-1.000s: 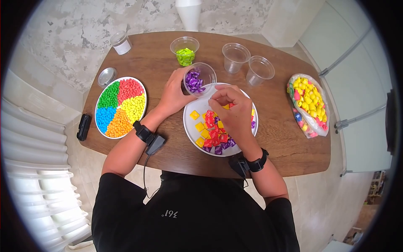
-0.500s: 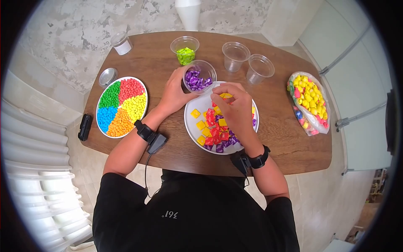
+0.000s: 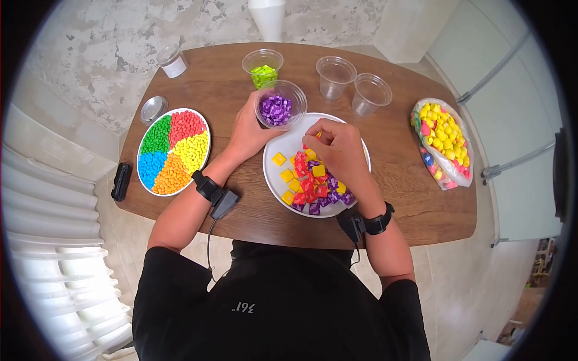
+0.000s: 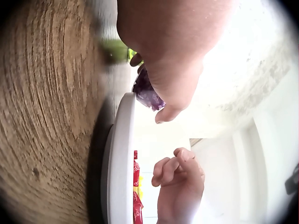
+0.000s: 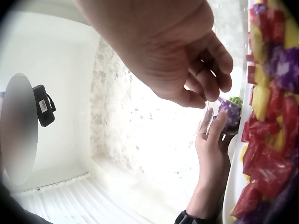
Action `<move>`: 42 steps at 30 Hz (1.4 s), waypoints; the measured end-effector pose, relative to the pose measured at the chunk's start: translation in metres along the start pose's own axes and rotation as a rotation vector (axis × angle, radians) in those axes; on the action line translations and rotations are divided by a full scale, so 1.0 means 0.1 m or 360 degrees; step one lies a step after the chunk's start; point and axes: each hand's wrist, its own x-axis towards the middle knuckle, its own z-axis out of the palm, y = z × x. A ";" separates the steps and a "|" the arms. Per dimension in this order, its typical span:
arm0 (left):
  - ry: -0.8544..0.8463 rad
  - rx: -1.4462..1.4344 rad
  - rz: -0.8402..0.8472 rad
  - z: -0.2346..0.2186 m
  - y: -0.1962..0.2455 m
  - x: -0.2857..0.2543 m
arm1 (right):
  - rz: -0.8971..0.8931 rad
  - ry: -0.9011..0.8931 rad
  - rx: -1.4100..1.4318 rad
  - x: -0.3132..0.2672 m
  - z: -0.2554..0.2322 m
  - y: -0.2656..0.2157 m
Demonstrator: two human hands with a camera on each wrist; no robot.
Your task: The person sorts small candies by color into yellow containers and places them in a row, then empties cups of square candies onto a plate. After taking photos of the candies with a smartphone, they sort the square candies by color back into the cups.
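Observation:
My left hand [image 3: 247,127] grips a clear plastic cup [image 3: 294,90] at the far left rim of a white plate [image 3: 272,180]. Purple wrapped candies [image 3: 276,111] fill the lower part of the cup. Over the plate's far right side, my right hand [image 3: 341,150] hovers with loosely bent fingers; the right wrist view shows nothing between its thumb [image 5: 189,99] and fingers. Red candies [image 3: 301,165], yellow candies [image 3: 279,159] and more purple ones [image 3: 314,208] lie mixed on the plate, partly hidden under the right hand.
Behind the held cup stands a cup of green candies [image 3: 263,74]. Two clear cups [image 3: 335,75] are to its right. A sectioned tray of coloured candies [image 3: 208,144], a lid [image 3: 154,109], and a labelled jar [image 3: 173,63] are left; a bag of yellow and pink pieces [image 3: 444,144] is right.
My right hand has drawn back from the cup, a little to the right over the plate. The left hand's cup has shifted slightly left and away, and its purple candies sit differently.

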 end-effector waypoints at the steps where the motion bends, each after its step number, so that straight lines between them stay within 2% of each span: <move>1: 0.0018 0.0025 -0.0022 0.00 -0.01 0.00 | 0.0006 0.0003 0.0003 -0.01 -0.04 -0.02; 7: 0.0081 0.0119 -0.0016 0.03 -0.05 -0.01 | -0.0136 -0.0164 -0.0401 -0.01 -0.17 0.06; 9: 0.0078 0.0124 -0.0029 0.04 -0.05 -0.01 | -0.0084 -0.0397 -0.0511 -0.03 -0.23 0.01; 10: 0.0082 0.0122 -0.0029 0.04 -0.06 0.00 | -0.0083 -0.0397 -0.0508 -0.05 -0.24 -0.02; 12: 0.0086 0.0126 -0.0023 0.03 -0.06 0.00 | 0.0000 -0.0692 -0.0532 -0.06 -0.26 -0.06; 15: 0.0085 0.0146 -0.0004 0.02 -0.03 0.01 | -0.0118 -0.0752 -0.0548 -0.08 -0.29 -0.05; 19: 0.0046 0.0109 0.0021 0.01 0.05 0.06 | -0.0117 -0.0702 -0.0555 -0.08 -0.34 -0.02; 21: 0.0029 0.0107 0.0053 -0.02 0.10 0.10 | -0.0245 -0.0499 -0.0585 -0.05 -0.28 0.12; 22: -0.0007 0.0106 0.0006 -0.04 0.12 0.13 | -0.0249 -0.0499 -0.0587 -0.05 -0.26 0.14; 27: -0.0030 0.0086 -0.0030 -0.04 0.21 0.19 | -0.0146 -0.0396 -0.0752 -0.03 -0.19 0.10; 30: 0.0033 0.0027 -0.0087 0.03 0.18 0.14 | -0.0085 -0.0483 -0.0806 -0.07 -0.20 -0.05; 33: 0.0057 0.0066 0.0027 0.07 0.16 0.09 | -0.0181 -0.0474 -0.0752 -0.11 -0.13 0.05; 39: -0.0017 0.0023 -0.0056 0.07 0.17 0.07 | -0.0197 -0.0517 -0.0800 -0.12 -0.14 0.02; 42: -0.0054 0.0041 0.0013 0.12 0.16 0.07 | -0.0136 -0.0522 -0.0672 -0.08 -0.15 0.06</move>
